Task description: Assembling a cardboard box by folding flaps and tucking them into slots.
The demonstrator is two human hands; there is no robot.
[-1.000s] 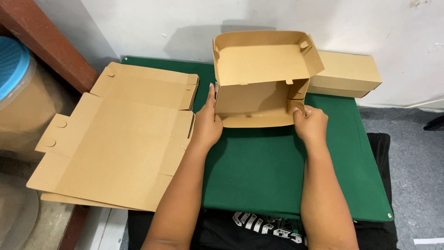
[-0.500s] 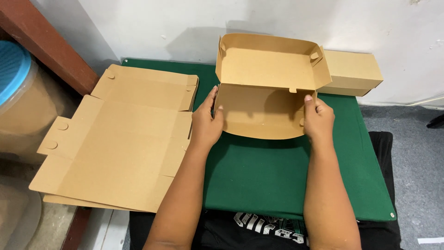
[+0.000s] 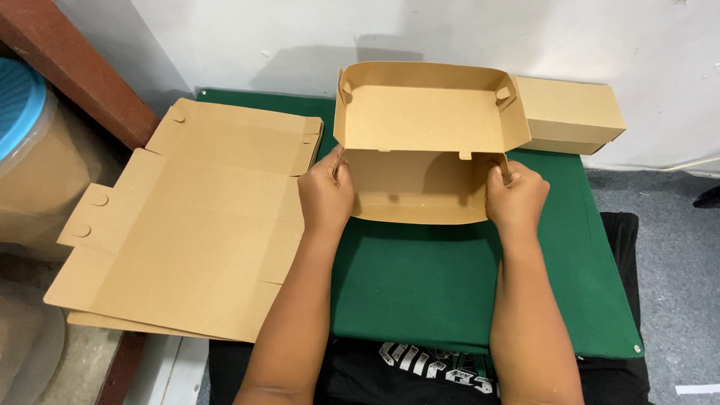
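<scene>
The fingers of the left hand are curling shut around the left side wall of a half-folded cardboard box, thumb tucked at the inner corner. The fingers of the right hand are pinching the right side wall in the same way, closed on the board. The box is sitting on the green surface, near its far edge, with its lid standing upright behind the tray and the lid's small side tabs bending inward.

Judging from this hold, the side walls are the weak point: they are being kept up only by the pinch of both hands, so if either grip is loosening, a wall is likely to be springing outward and the tray flattening again. Uneven pressing could also be creasing the board off its fold lines or bending a tab.

The box is holding nothing; its floor is showing bare. Just beside its right end a finished closed box is lying on the surface, and whether anything is inside cannot be told. To the left, a stack of flat unfolded box blanks is overhanging the surface's edge. Further left a tub with a blue lid is standing, contents hidden.
</scene>
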